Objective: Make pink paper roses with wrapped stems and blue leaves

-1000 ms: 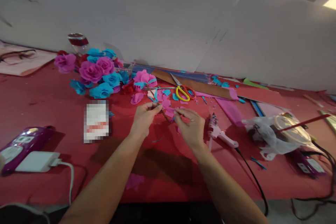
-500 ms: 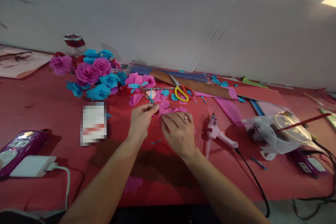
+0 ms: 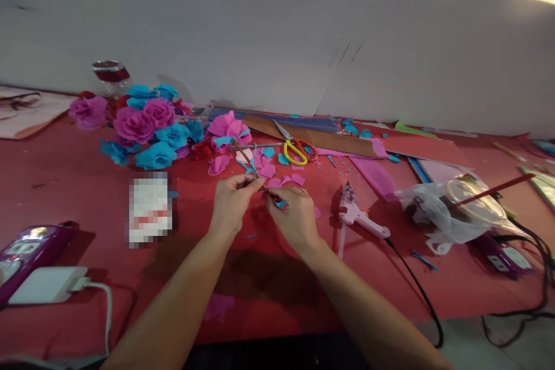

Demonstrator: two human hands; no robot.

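Near the middle of the table, my left hand (image 3: 236, 193) is closed in a pinch on a thin brown flower stem (image 3: 243, 153). The stem slants away toward a pink paper flower (image 3: 229, 127) with blue petals or leaves below it. Close on the right, my right hand (image 3: 295, 211) has its fingers pinched together by the stem's near end. A scrap of blue paper (image 3: 281, 204) shows among those fingers. Pink and blue paper petals (image 3: 266, 171) lie scattered just beyond both hands, near scissors (image 3: 295, 151) with yellow and orange handles.
A bunch of pink and blue paper roses (image 3: 143, 121) stands back left. A glue gun (image 3: 359, 217) with a black cord lies right of my hands. Farther right is a plastic bag (image 3: 446, 214) beside a round container. A purple power strip (image 3: 39, 251) holds a white charger (image 3: 47, 284) at left.
My right hand has turned and its fingers have drawn together into a pinch, uncovering the blue scrap. The left hand keeps its pinch on the stem. The camera view has shifted slightly.
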